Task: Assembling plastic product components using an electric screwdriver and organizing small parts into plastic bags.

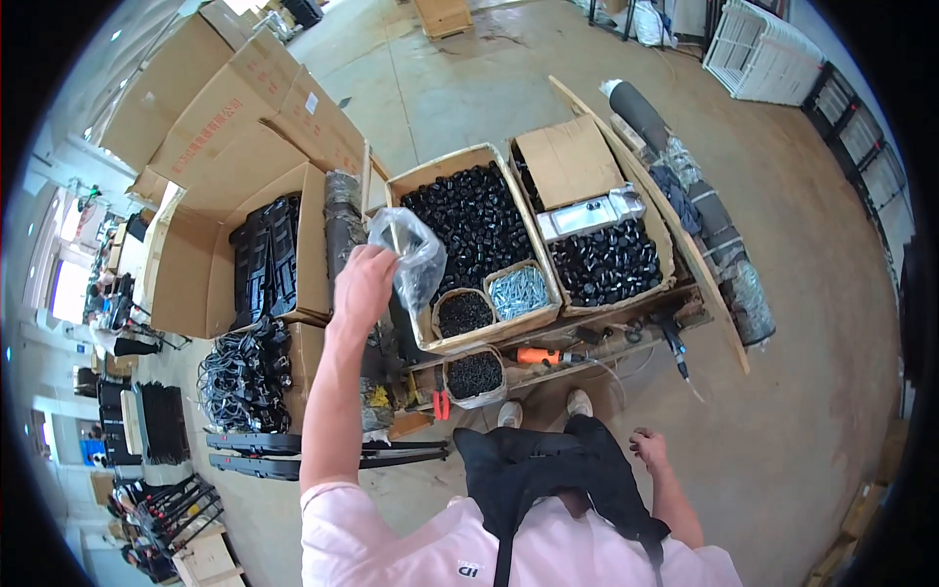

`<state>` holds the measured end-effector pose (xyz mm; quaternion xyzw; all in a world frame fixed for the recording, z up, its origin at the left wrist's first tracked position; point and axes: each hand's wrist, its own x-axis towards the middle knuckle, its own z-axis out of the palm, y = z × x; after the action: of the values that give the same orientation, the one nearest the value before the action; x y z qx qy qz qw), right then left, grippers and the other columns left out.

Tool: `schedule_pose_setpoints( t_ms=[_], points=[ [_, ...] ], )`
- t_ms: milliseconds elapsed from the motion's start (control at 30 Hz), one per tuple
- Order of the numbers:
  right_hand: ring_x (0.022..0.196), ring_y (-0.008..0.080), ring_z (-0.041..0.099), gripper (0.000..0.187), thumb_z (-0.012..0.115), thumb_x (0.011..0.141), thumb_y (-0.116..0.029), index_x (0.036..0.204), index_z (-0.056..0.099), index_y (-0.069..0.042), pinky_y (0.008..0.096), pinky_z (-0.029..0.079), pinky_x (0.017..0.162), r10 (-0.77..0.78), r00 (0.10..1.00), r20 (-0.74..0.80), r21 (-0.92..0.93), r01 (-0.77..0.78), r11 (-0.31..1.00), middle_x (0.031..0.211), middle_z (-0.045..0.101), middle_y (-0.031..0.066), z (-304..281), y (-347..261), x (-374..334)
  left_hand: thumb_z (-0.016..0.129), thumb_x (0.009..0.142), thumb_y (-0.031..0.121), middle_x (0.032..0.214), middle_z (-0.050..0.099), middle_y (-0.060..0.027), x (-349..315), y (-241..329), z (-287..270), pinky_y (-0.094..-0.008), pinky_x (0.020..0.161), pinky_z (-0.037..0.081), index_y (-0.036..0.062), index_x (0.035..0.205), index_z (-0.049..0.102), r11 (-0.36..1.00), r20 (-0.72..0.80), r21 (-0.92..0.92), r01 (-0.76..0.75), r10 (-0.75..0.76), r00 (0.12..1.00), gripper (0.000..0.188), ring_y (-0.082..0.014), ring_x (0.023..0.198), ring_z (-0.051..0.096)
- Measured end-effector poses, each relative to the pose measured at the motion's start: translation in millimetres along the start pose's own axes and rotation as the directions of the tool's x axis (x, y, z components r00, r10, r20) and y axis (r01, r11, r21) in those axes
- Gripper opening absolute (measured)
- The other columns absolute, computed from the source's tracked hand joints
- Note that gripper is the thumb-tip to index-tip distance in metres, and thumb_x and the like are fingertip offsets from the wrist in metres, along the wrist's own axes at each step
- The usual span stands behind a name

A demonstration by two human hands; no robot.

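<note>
A crumpled, translucent plastic bag is pinched in the left hand, well apart from the loosely spread right hand.

My left arm reaches out well ahead of my chest, forearm bare, the left fingers bunched in a pinch. My right arm hangs bent out at my side, right fingers loosely curled.
</note>
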<state>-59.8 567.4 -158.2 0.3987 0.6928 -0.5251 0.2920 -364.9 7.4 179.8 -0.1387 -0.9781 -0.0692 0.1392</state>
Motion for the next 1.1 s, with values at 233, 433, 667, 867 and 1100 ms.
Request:
schedule_pose_setpoints(
  t_ms=[233,433,667,867,1100],
  points=[
    [0.072,0.0131,0.068,0.036,0.062,0.097,-0.012,0.13,0.07,0.001,0.0297,0.052,0.063,-0.049,0.999,0.011,-0.033,0.049,0.998,0.093,0.074,0.0055,-82,-13,34,0.073,0.093,0.012,0.135,0.066,-0.0209,-57,72,64,-0.048,0.107,0.052,0.0067,0.14,0.062,0.944,0.055,-0.16,0.287,-0.282,0.958,0.048,-0.0404,0.13,0.06],
    [0.08,0.0159,0.073,0.038,0.066,0.096,-0.02,0.128,0.074,-0.001,0.0315,0.057,0.069,-0.044,0.955,0.292,-0.497,0.191,0.847,0.1,0.078,0.0093,-61,-46,55,0.068,0.098,0.022,0.121,0.074,-0.0182,-260,171,102,-0.0484,0.101,0.055,0.0068,0.125,0.072,0.743,0.278,-0.317,0.59,-0.522,0.806,0.031,-0.038,0.116,0.069],
    [0.097,0.0236,0.076,0.046,0.068,0.093,-0.025,0.132,0.072,0.0,0.0349,0.058,0.09,0.01,0.789,0.615,-0.661,0.508,0.553,0.11,0.079,0.0145,36,-123,41,0.066,0.1,0.039,0.126,0.074,-0.0197,-442,297,119,-0.0498,0.103,0.055,0.0122,0.133,0.07,0.295,0.771,0.053,0.954,-0.619,0.148,0.043,-0.0392,0.122,0.067],
    [0.107,0.0266,0.075,0.048,0.069,0.091,-0.03,0.131,0.073,-0.003,0.0377,0.057,0.095,0.072,0.7,0.711,-0.69,0.674,0.264,0.114,0.079,0.0168,89,-121,23,0.064,0.101,0.043,0.129,0.073,-0.0185,-496,362,151,-0.0504,0.104,0.054,0.0117,0.136,0.068,0.062,0.692,-0.113,0.992,-0.711,0.123,0.047,-0.0384,0.124,0.067],
    [0.096,0.0213,0.076,0.044,0.07,0.093,-0.026,0.131,0.073,-0.002,0.0362,0.059,0.09,0.102,0.741,0.664,-0.746,0.666,0.023,0.107,0.079,0.0137,96,-63,3,0.063,0.102,0.04,0.128,0.072,-0.016,-544,395,165,-0.0476,0.104,0.054,0.0102,0.134,0.067,-0.06,0.683,-0.331,0.942,-0.704,0.195,0.043,-0.0364,0.121,0.068]
  ],
)
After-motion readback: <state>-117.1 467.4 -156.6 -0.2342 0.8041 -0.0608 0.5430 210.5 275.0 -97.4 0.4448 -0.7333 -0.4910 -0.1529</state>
